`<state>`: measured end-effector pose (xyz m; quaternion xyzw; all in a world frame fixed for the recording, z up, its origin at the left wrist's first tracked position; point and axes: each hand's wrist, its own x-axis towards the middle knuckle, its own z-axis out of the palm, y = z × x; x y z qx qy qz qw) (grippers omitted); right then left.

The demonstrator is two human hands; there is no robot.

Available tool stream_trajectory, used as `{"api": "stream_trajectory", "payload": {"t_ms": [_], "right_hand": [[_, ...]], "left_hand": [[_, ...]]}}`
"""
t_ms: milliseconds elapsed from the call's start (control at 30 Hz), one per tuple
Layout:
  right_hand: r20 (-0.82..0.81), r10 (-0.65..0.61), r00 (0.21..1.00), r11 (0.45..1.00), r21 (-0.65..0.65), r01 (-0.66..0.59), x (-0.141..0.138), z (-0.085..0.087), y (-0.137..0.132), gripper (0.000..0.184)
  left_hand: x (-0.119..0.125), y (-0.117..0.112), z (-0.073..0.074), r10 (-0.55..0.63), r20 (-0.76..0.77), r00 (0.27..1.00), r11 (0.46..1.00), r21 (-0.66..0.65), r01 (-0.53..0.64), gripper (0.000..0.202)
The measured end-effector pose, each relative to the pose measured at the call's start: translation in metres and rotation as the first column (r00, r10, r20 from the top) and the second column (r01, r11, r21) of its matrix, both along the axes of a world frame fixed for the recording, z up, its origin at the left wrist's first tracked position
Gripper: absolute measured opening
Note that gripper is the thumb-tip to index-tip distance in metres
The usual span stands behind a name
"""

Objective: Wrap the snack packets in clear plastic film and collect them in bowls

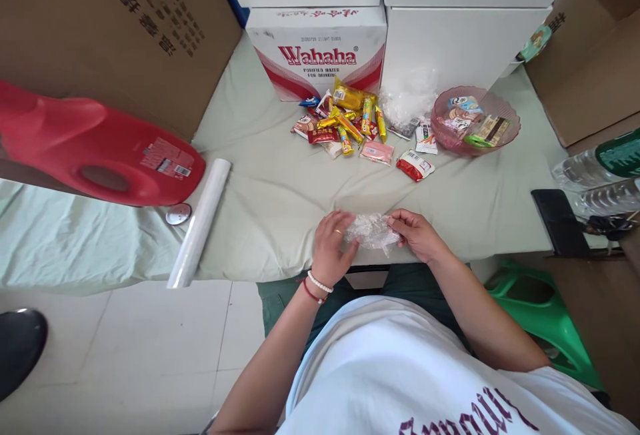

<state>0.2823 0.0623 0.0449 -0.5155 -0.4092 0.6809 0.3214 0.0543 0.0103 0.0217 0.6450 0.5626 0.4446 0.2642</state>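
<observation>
A crumpled piece of clear plastic film lies between my two hands near the front edge of the table. My right hand pinches its right end between thumb and fingers. At the left end, my left hand curves its fingers and thumb round the film. Beyond the hands sits a heap of small wrapped snacks in yellow, red and other wrappers. A red-and-white snack packet and a pink packet lie nearest to the hands. A bunch of clear plastic rests behind them.
A pink see-through bowl holds several packets. At left are a white roll and a large red jug. A Wahaha carton stands behind. On the right are a black phone, plastic bottles and a green stool.
</observation>
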Motion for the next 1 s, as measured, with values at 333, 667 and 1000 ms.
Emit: {"api": "stream_trajectory", "payload": {"t_ms": [333, 667, 1000], "right_hand": [[0.16, 0.016, 0.987, 0.995, 0.099, -0.032, 0.024, -0.007, -0.006, 0.048], [0.582, -0.061, 0.811, 0.565, 0.69, -0.452, -0.027, 0.024, -0.043, 0.038], [0.195, 0.094, 0.976, 0.948, 0.284, -0.148, -0.012, 0.019, -0.013, 0.029]], "left_hand": [[0.001, 0.017, 0.007, 0.502, 0.701, 0.507, 0.861, -0.46, -0.217, 0.038], [0.025, 0.015, 0.005, 0.589, 0.416, 0.693, 0.808, -0.274, -0.522, 0.029], [0.008, 0.016, 0.01, 0.517, 0.552, 0.654, 0.855, -0.359, -0.373, 0.038]]}}
